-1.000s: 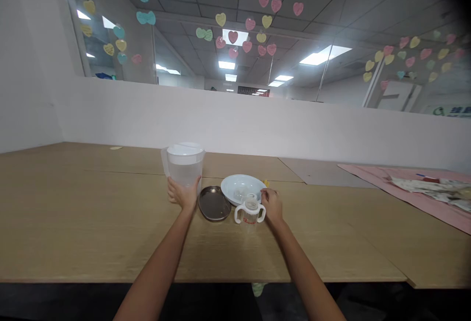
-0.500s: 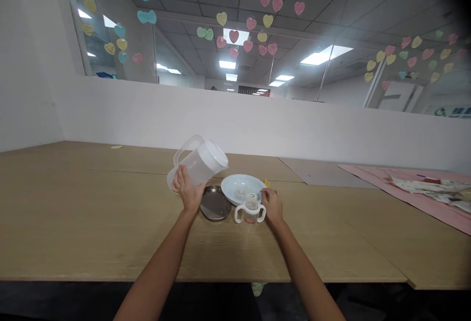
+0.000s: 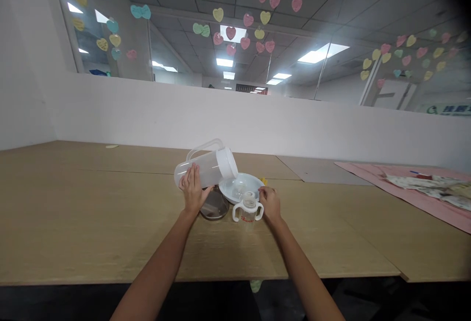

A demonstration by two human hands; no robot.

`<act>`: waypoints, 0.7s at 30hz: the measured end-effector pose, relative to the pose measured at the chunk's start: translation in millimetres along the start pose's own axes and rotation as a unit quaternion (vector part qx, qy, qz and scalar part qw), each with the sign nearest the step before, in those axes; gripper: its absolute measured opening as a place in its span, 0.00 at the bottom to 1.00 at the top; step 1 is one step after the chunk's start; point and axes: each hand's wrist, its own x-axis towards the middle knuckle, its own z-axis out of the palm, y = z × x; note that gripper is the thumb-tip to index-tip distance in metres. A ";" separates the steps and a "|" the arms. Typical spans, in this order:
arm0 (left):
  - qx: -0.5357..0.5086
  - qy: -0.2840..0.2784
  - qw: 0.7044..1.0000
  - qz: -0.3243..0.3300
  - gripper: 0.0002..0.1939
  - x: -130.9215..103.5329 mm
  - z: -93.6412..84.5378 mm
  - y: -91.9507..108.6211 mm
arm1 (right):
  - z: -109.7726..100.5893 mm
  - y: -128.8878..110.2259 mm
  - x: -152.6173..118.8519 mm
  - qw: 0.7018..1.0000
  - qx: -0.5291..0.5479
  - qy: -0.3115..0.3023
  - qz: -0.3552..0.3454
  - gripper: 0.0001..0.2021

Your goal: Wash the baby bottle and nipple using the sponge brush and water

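My left hand is wrapped around the body of a translucent plastic pitcher. The pitcher is tipped nearly sideways, its white lid turned right and low over the edge of a shallow white bowl. My right hand has its fingers closed at the bowl's right rim, apparently pinching it. In the bowl lies a small clear item, too indistinct to name. Just in front stands an uncapped clear baby bottle with two white handles. A dark metal tray lies under my left hand, partly covered by it.
A small yellow object shows behind the bowl. At the right, a pink cloth bears several items, near a grey sheet. The wooden table meets a white wall with windows above.
My left hand has tipped the pitcher further, and its lid has moved right and down over the bowl. My right hand stays at the bowl's rim. The view has shifted slightly.
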 end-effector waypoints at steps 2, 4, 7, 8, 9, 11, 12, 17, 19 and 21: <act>-0.006 0.000 1.000 0.008 0.39 0.1 -0.3 0.0 | 0.2 -0.1 0.2 1.000 0.001 -0.002 0.001 0.13; -0.008 -0.005 1.000 0.013 0.38 0.1 -0.6 0.2 | 0.7 0.0 0.5 1.000 -0.001 -0.002 0.004 0.13; -0.002 -0.014 1.000 0.018 0.38 -0.5 -0.6 0.5 | 1.5 0.6 0.7 1.000 -0.007 -0.001 0.003 0.13; 0.000 -0.015 1.000 0.019 0.38 -0.7 -0.5 0.5 | 1.6 0.8 0.7 1.000 -0.009 0.000 0.000 0.13; 0.003 -0.014 1.000 0.020 0.38 -1.0 -0.3 0.5 | 1.7 1.0 0.7 1.000 -0.012 0.001 -0.004 0.14; 0.011 -0.010 1.000 0.023 0.38 -1.5 0.1 0.4 | 1.9 1.4 0.6 1.000 -0.014 0.004 -0.011 0.14; 0.014 -0.008 1.000 0.023 0.37 -1.6 0.1 0.4 | 2.0 1.7 0.6 1.000 -0.014 0.007 -0.013 0.14; 0.011 -0.010 1.000 0.009 0.38 -1.0 0.2 0.2 | 3.0 3.3 0.9 1.000 -0.013 0.008 -0.011 0.14; 0.009 -0.007 1.000 0.006 0.38 -0.8 0.5 0.2 | 3.1 3.7 0.9 1.000 -0.013 0.005 -0.011 0.14; 0.012 -0.004 1.000 0.008 0.38 -0.8 1.2 0.2 | 2.7 3.7 0.8 1.000 -0.014 0.004 -0.012 0.14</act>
